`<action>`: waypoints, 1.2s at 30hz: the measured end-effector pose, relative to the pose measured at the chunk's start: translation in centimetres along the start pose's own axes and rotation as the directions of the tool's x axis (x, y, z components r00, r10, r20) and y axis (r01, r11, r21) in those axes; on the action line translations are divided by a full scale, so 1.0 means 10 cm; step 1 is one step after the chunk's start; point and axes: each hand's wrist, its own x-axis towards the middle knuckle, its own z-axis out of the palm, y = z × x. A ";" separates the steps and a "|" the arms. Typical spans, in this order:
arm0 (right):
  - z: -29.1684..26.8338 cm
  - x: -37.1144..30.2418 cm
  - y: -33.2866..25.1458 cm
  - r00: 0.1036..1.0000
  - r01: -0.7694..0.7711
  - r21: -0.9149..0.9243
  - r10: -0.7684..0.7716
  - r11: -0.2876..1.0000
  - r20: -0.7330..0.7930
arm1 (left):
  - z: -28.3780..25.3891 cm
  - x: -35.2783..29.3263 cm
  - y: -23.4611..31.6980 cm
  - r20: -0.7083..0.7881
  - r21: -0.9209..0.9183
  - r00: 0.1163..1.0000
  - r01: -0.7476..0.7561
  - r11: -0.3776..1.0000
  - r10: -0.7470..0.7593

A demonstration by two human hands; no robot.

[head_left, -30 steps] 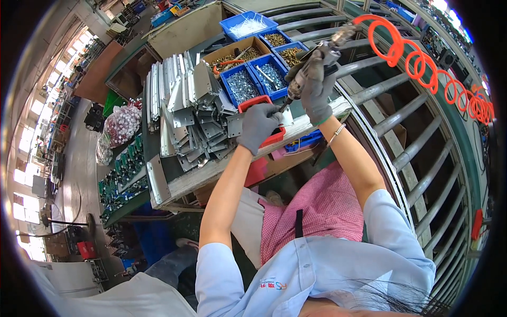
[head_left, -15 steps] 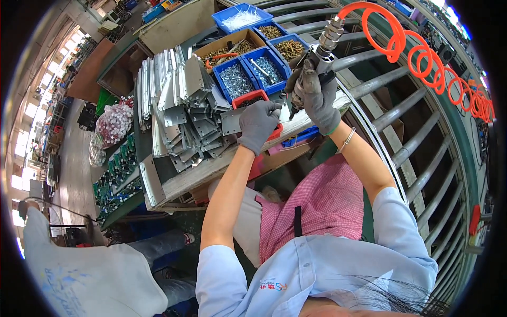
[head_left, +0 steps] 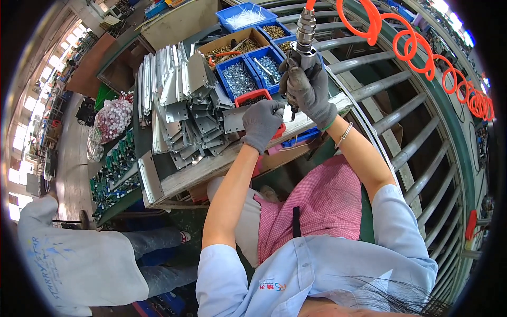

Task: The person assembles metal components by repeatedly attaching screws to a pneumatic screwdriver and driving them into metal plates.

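My right hand (head_left: 311,90), in a grey glove, is wrapped round a pneumatic screwdriver (head_left: 303,52). Its dark bit points down over the pale front edge of the bench. From the metal coupling at its top runs an orange coiled hose (head_left: 404,42). Close on the left, my gloved left hand (head_left: 262,126) is closed, thumb and fingertips pinched near the bit; what they hold is hidden. A flat metal plate (head_left: 235,120) shows beside that hand, partly covered by it. Just behind is a red bin (head_left: 252,97) of small dark parts.
Stacked metal brackets (head_left: 185,100) cover the bench's left part. Blue bins (head_left: 237,79) of screws and a cardboard box (head_left: 240,42) stand behind my hands. Metal rollers (head_left: 391,84) curve along the right. A person in a pale top (head_left: 84,264) is at lower left, near green circuit boards (head_left: 113,174).
My right hand and the screwdriver have moved left, closer to my left hand, and the driver stands more upright. The hose swung left with it. The person at lower left has shifted.
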 end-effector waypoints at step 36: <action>-0.08 -1.75 -0.76 0.752 0.262 0.414 0.085 0.871 -0.654 | 0.48 -2.01 0.36 0.551 -0.831 0.784 0.485 -0.272 -0.286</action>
